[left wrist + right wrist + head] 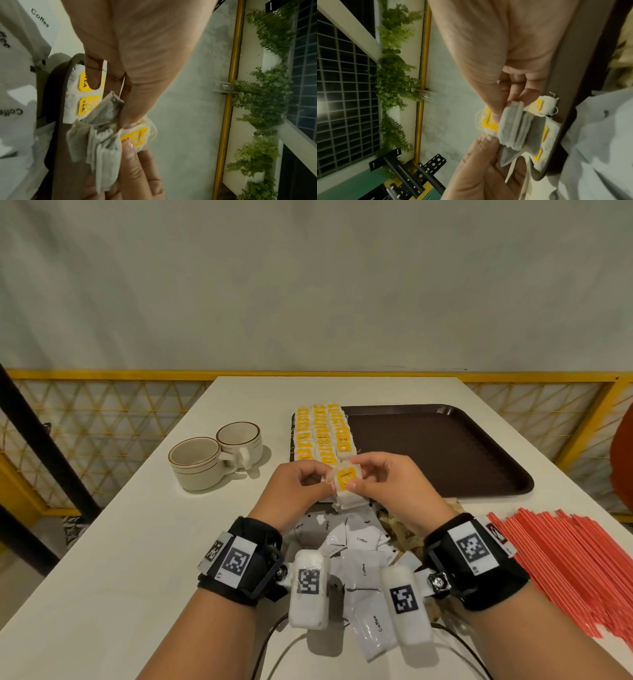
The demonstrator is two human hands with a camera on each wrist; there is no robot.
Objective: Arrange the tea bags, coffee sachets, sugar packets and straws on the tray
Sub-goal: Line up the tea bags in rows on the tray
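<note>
Place: a café or snack shop.
Cups: two cups (pixel 215 455) sit on the white table (pixel 120 542), left of the left hand (pixel 294 491).
Tray: a brown tray (pixel 445 446) lies just past the hands.
Fence: a yellow rail (pixel 102 374) runs far behind.
Plants: green leaves (pixel 267 94) hang on the wall.

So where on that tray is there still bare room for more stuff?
The tray is bare right of the tea bag rows, out to its right rim. The table in front is crowded with coffee sachets and straws.
</note>
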